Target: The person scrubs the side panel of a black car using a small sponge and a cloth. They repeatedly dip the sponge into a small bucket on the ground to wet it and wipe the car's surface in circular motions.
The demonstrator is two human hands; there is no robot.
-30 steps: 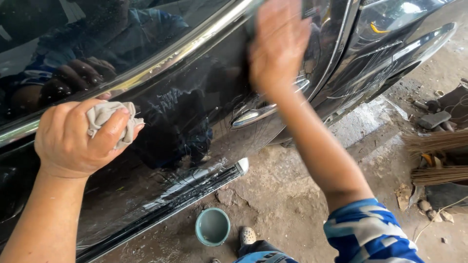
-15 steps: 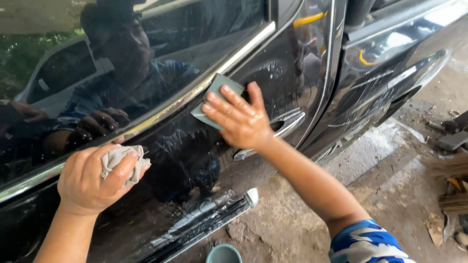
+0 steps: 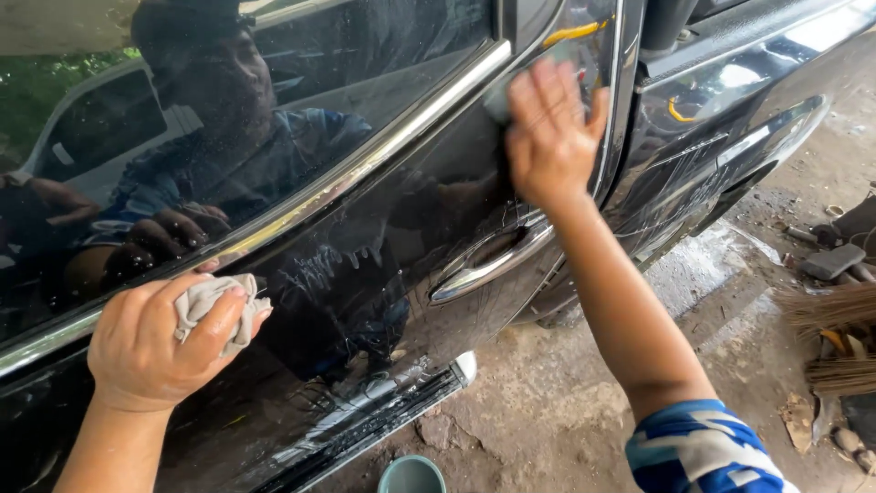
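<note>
While the black car door (image 3: 401, 237) fills the view, right hand (image 3: 550, 137) presses flat, fingers spread, on a grey-green pad (image 3: 498, 99) against the upper door above the chrome handle (image 3: 488, 263). Left hand (image 3: 160, 342) is fisted around a crumpled beige rag (image 3: 214, 306) touching the door below the chrome trim (image 3: 301, 205). Teal cup (image 3: 412, 475) sits on the floor.

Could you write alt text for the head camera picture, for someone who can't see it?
A person's right hand presses a green pad flat on a wet black car door above its chrome handle, while the left hand holds a crumpled grey cloth against the door. A teal bowl sits on the dirty concrete below.
</note>
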